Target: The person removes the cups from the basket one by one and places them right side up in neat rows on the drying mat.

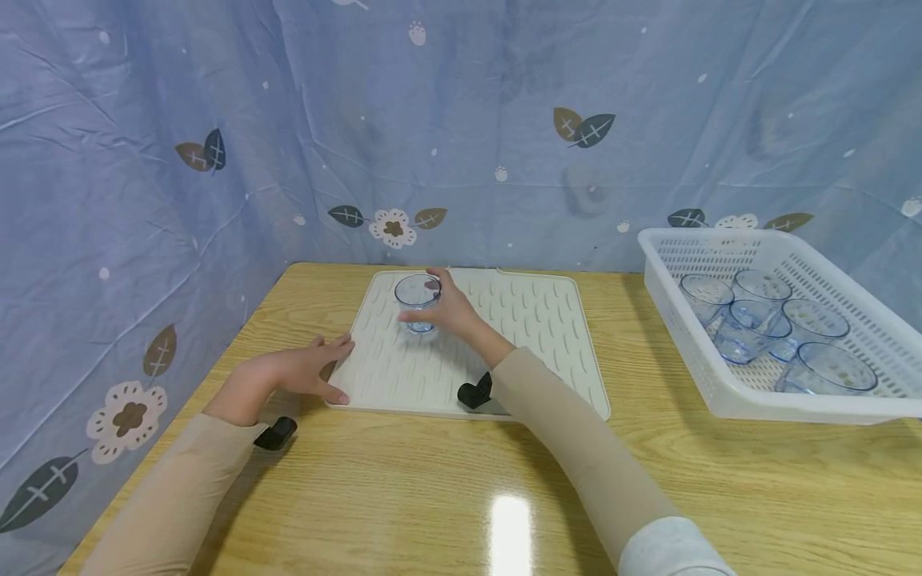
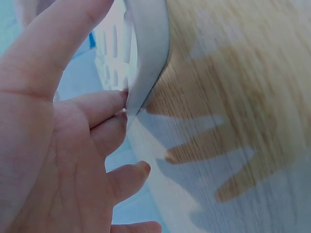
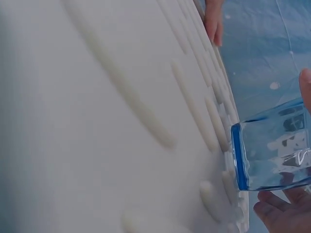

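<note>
A clear blue-tinted drinking glass (image 1: 412,298) stands upright at the back left of a white ridged mat (image 1: 533,328). My right hand (image 1: 455,310) grips the glass from its right side, thumb and fingers around the wall. In the right wrist view the thick blue base (image 3: 238,155) is close against the ridges. At the mat's left edge, my left hand (image 1: 302,372) spreads its thumb and fingers, with the fingertips touching the border. The left wrist view shows the fingertips (image 2: 119,100) right at the mat's rim, the palm holding nothing.
A white perforated plastic basket (image 1: 684,352) stands on the right of the wooden table (image 1: 374,488), with several similar glasses (image 1: 835,368) inside. A blue patterned curtain (image 1: 461,144) hangs behind the table and along its left side.
</note>
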The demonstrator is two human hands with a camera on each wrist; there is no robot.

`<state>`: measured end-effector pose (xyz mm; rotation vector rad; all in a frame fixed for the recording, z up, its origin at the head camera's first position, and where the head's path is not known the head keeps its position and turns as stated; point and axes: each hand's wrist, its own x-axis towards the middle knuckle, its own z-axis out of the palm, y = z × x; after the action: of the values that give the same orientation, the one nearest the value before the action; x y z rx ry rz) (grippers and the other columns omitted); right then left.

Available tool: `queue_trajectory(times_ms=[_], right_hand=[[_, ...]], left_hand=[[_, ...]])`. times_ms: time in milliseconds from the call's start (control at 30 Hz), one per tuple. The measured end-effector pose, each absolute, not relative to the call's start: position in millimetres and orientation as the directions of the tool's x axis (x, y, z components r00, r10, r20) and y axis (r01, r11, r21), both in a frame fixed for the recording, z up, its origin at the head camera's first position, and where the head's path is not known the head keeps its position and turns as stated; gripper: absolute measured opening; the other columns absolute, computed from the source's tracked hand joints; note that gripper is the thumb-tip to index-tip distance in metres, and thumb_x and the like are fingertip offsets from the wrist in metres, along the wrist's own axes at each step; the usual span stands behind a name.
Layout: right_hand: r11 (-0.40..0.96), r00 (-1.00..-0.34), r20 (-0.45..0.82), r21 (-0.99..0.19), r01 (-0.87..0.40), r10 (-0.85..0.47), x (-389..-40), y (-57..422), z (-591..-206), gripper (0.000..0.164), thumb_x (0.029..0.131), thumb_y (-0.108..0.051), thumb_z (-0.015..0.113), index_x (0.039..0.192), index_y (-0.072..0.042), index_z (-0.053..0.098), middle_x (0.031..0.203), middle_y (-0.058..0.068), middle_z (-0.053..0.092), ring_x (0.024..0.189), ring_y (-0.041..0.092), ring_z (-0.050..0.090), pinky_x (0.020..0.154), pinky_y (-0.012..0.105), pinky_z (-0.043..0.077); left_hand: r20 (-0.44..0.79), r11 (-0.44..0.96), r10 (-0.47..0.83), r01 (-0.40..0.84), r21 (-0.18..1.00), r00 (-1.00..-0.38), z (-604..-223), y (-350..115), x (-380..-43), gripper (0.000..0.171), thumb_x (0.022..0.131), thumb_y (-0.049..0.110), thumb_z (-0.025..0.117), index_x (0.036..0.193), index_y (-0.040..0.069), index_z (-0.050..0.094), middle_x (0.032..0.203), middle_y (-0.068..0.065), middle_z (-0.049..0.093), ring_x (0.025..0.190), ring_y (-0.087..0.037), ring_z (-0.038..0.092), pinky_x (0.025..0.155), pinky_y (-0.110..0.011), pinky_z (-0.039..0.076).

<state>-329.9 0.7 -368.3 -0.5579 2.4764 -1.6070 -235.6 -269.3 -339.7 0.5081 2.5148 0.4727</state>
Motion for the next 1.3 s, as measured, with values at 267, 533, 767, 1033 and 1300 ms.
queue_trajectory(times_ms=[267, 533, 767, 1033, 1300], right_hand=[[0.380, -0.908, 0.071, -0.893, -0.242, -0.413, -333.0, 16.7, -361.9, 0.104, 0.083, -0.025, 0.089, 0.163, -0.011, 0.023, 0.161, 0.013, 0.036, 0.145, 0.029, 0.038, 0.111, 0.043, 0.041], [0.383, -0.885, 0.064, -0.886, -0.263, -0.461, -340.2, 37.4, -350.0, 0.102, 0.085, -0.026, 0.088, 0.163, -0.015, 0.024, 0.160, 0.013, 0.036, 0.146, 0.034, 0.038, 0.111, 0.046, 0.041], [0.337, -0.860, 0.113, -0.889, -0.312, -0.497, -337.6, 55.2, -342.8, 0.092, 0.088, -0.024, 0.085, 0.160, -0.011, 0.029, 0.159, 0.017, 0.038, 0.145, 0.039, 0.038, 0.114, 0.046, 0.037], [0.309, -0.846, 0.148, -0.888, -0.342, -0.512, -327.4, 70.5, -332.0, 0.085, 0.090, -0.022, 0.083, 0.159, -0.011, 0.034, 0.157, 0.013, 0.041, 0.143, 0.033, 0.043, 0.119, 0.041, 0.031], [0.285, -0.824, 0.193, -0.876, -0.389, -0.534, -313.7, 88.6, -324.2, 0.083, 0.090, -0.017, 0.083, 0.158, -0.012, 0.036, 0.154, 0.013, 0.045, 0.143, 0.032, 0.043, 0.117, 0.040, 0.033]], left_hand=[[-0.422, 0.869, 0.444, 0.263, 0.420, -0.791, -340.1, -269.2, -236.1, 0.109, 0.090, 0.042, 0.079, 0.162, -0.006, 0.013, 0.167, -0.029, 0.000, 0.147, -0.060, -0.006, 0.111, -0.075, 0.016], [-0.426, 0.870, 0.442, 0.262, 0.417, -0.789, -337.8, -268.7, -234.9, 0.108, 0.090, 0.041, 0.079, 0.162, -0.005, 0.013, 0.167, -0.029, 0.000, 0.147, -0.060, -0.006, 0.110, -0.076, 0.016], [-0.428, 0.876, 0.434, 0.260, 0.407, -0.793, -339.6, -268.8, -235.9, 0.109, 0.090, 0.043, 0.079, 0.162, -0.005, 0.013, 0.167, -0.028, 0.001, 0.147, -0.059, -0.005, 0.111, -0.075, 0.016], [-0.426, 0.874, 0.439, 0.266, 0.407, -0.791, -338.0, -269.3, -235.6, 0.109, 0.090, 0.042, 0.079, 0.162, -0.006, 0.012, 0.167, -0.029, 0.000, 0.147, -0.060, -0.005, 0.111, -0.075, 0.017], [-0.421, 0.866, 0.448, 0.265, 0.425, -0.789, -338.6, -269.6, -236.1, 0.108, 0.091, 0.040, 0.079, 0.162, -0.006, 0.012, 0.167, -0.029, -0.001, 0.147, -0.060, -0.006, 0.111, -0.075, 0.016]])
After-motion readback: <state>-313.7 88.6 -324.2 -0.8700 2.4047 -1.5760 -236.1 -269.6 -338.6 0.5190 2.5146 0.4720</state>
